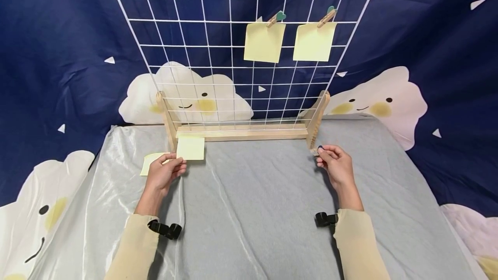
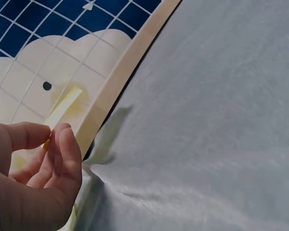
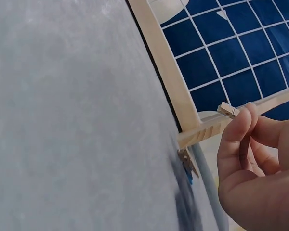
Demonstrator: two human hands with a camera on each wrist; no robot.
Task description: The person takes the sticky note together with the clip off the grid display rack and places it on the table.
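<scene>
My left hand [image 1: 165, 172] pinches a pale yellow sticky note [image 1: 191, 148] by its edge, in front of the rack's left foot. Edge-on, the same note [image 2: 63, 107] shows in the left wrist view. A second yellow note [image 1: 149, 163] lies on the cloth, partly behind that hand. Over by the right foot, my right hand [image 1: 337, 165] holds a small wooden clothespin [image 3: 228, 110] between thumb and fingertips; the fingers hide part of it. Another clothespin [image 3: 187, 161] with a blue part lies on the cloth beside the foot.
A white wire grid [image 1: 231, 68] stands upright in a wooden base [image 1: 241, 133]. On its upper right hang two yellow notes [image 1: 264, 43], each under a clothespin [image 1: 326, 18] with a green heart. Grey cloth [image 1: 249, 202] covers the table; a blue curtain [image 1: 62, 81] hangs behind.
</scene>
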